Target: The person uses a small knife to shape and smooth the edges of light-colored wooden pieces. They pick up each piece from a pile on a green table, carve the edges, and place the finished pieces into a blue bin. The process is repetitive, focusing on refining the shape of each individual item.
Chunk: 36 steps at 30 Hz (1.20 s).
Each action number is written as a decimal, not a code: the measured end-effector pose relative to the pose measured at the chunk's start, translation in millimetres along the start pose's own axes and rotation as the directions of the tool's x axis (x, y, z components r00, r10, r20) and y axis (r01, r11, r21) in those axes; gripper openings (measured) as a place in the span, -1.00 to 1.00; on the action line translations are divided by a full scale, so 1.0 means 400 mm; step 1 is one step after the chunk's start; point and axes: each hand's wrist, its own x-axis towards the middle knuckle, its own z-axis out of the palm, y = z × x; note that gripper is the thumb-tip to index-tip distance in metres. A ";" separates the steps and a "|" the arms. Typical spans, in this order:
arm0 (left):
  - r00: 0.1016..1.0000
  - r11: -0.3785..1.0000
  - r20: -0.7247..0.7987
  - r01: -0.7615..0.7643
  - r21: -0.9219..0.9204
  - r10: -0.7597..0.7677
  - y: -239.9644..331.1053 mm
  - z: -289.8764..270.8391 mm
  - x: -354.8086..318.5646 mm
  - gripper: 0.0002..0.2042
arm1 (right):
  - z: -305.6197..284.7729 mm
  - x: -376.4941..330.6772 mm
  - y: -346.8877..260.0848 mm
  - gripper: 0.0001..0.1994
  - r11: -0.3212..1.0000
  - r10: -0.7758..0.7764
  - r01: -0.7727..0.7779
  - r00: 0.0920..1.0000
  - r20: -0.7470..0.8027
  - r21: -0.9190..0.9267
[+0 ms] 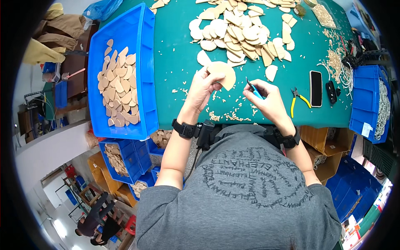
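My left hand (pixel 201 89) pinches a flat, beige half-round piece (pixel 223 75) by its left side, just above the table. To its right, my right hand (pixel 270 100) is closed round small blue-handled nippers (pixel 255 90). Their dark tip points up toward the piece, a short gap away from it. My palm hides part of the handles. Beyond my hands lies a heap of similar beige pieces (pixel 241 35), some round and some half-round. Small pale scraps (pixel 225 116) are scattered on the green table (pixel 179 66) between my wrists and farther out.
A large blue bin (pixel 146 79) of beige pieces stands at the left. Right of my right hand lie yellow-handled cutters (pixel 293 102), a phone (pixel 316 88) and a small black object (pixel 331 91). Another blue bin (pixel 360 100) sits at the right edge. Two people (pixel 98 221) are in the background.
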 end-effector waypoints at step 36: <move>0.956 0.607 0.085 -0.245 0.756 0.280 0.035 0.104 -0.116 -0.73 | -0.037 0.007 -0.036 -0.78 0.947 -0.192 0.228 0.966 0.171 -0.224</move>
